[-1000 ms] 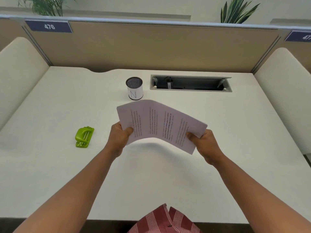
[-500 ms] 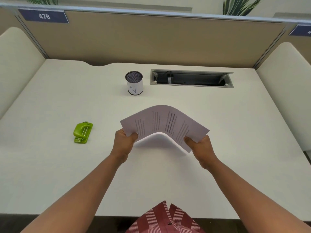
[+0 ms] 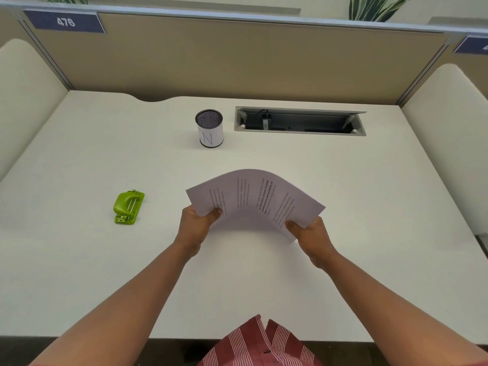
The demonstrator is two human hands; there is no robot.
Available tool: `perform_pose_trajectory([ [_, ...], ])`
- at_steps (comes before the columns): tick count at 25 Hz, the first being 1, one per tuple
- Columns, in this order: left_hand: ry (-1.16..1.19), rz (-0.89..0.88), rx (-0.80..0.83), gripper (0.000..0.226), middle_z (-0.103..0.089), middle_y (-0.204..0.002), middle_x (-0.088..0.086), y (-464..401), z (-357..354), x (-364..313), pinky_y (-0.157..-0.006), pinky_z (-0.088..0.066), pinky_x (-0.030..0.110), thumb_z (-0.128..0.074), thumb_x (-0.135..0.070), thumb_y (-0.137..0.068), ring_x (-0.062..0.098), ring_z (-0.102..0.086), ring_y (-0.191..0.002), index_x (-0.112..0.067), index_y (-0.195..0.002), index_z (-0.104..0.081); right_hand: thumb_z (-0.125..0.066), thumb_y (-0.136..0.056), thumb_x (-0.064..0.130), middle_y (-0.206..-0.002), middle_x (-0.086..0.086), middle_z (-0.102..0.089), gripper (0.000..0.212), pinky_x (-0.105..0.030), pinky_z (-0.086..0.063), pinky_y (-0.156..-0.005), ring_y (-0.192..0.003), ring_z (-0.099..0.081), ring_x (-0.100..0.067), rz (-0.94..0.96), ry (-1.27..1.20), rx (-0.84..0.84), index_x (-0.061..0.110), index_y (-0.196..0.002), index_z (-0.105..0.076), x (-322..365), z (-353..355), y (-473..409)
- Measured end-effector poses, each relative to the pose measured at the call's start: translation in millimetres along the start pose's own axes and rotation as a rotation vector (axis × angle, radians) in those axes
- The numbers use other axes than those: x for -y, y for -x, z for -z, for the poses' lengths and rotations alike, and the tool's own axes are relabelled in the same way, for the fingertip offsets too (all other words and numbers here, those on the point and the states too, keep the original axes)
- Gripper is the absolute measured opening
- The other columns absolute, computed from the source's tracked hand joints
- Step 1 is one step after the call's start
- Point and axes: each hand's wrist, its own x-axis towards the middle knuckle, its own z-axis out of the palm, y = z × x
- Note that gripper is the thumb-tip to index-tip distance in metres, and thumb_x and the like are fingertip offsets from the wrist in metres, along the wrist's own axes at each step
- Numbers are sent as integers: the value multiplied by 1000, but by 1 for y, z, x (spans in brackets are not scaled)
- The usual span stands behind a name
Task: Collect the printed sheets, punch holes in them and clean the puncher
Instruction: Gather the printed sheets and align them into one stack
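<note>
A stack of printed sheets arches upward above the middle of the white desk. My left hand pinches its near left corner and my right hand pinches its near right corner. The text runs sideways across the top page. A small green hole puncher lies on the desk to the left of my left hand, well apart from it and untouched.
A mesh pen cup with a white label stands behind the sheets. Right of it is an open cable tray set into the desk. Tan partition panels close off the back and cream side screens flank the desk.
The sheets have come down closer to the desk and bowed into a stronger arch as both hands moved lower and slightly toward each other. The puncher has not moved.
</note>
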Motion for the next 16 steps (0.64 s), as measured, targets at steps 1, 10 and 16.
perform_pose_trajectory([
  [1,1,-6,-2,26,-79,-101,-8,0,0,0,-87,-56,32,-77,-6,-88,19,-72,-99,-27,-102,-76,-62,-94,1,-105,-4,-77,53,-61,-53,-97,-109,-68,-34,-4,0,-5,52,-88,-75,0,0,-1],
  [10,-8,10,14,28,-79,-97,-15,-1,-2,9,-83,-53,27,-78,-9,-87,7,-72,-93,-36,-95,-78,-61,-94,1,-110,-13,-74,39,-59,-54,-94,-106,-68,-35,-26,14,2,38,-92,-74,-7,1,-5],
  [16,-62,1,-9,20,-78,-96,-19,-2,1,4,-79,-55,24,-78,-19,-90,7,-72,-95,-34,-101,-73,-60,-96,0,-98,14,-76,39,-35,-60,-83,-99,-70,-18,-51,31,4,37,-93,-71,-2,8,-12],
])
